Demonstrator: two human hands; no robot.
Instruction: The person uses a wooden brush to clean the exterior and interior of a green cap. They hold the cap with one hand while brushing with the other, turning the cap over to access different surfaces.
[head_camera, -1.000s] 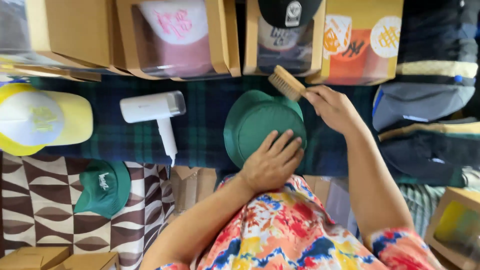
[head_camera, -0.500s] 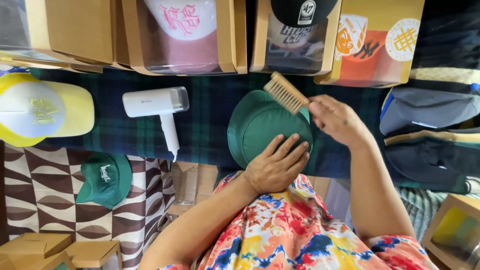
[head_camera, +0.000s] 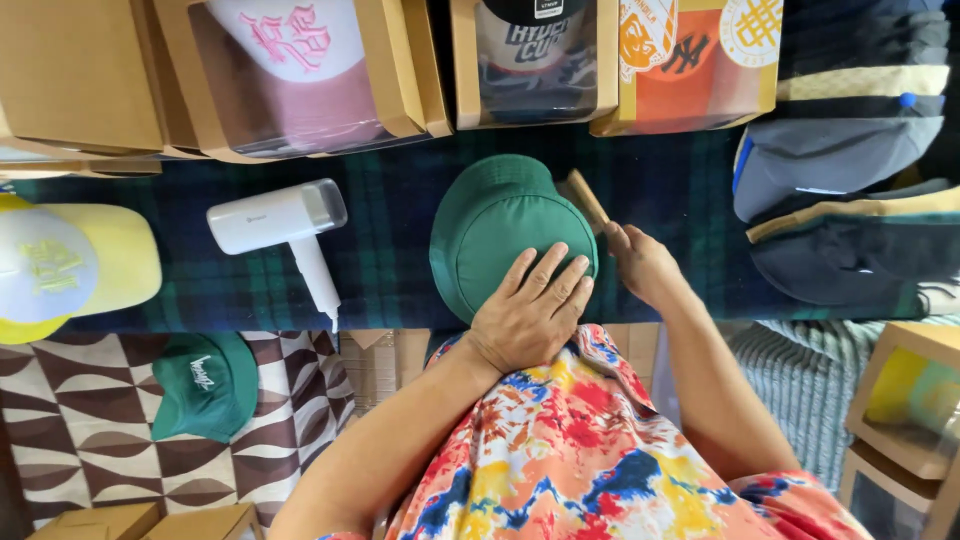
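since the earlier frame the wooden brush (head_camera: 586, 198) has dropped from above the cap's far edge to its right side, where it is now half hidden behind the crown; the view has also shifted a little

green cap (head_camera: 505, 235) lies crown-up on the dark plaid cloth (head_camera: 390, 255) covering the desk, just in front of me, between the white handheld steamer (head_camera: 285, 225) and the stacked dark caps (head_camera: 850, 200) at right

left hand (head_camera: 530, 310): fingers spread, palm pressed flat on the near part of the crown, pinning it

right hand (head_camera: 645, 262): closed on the brush handle, just beside the cap's right rim

technique notes (judgement): keep my left palm low on the crown so the cap does not spin or slide on the cloth; stroke the brush one way, away from the holding hand, light pressure so the crown does not dent; shift my palm before brushing the covered patch

also present: boxed caps (head_camera: 300, 70) along the far edge, yellow cap (head_camera: 70, 260) at left, second green cap (head_camera: 205, 385) on the patterned mat (head_camera: 80, 440)
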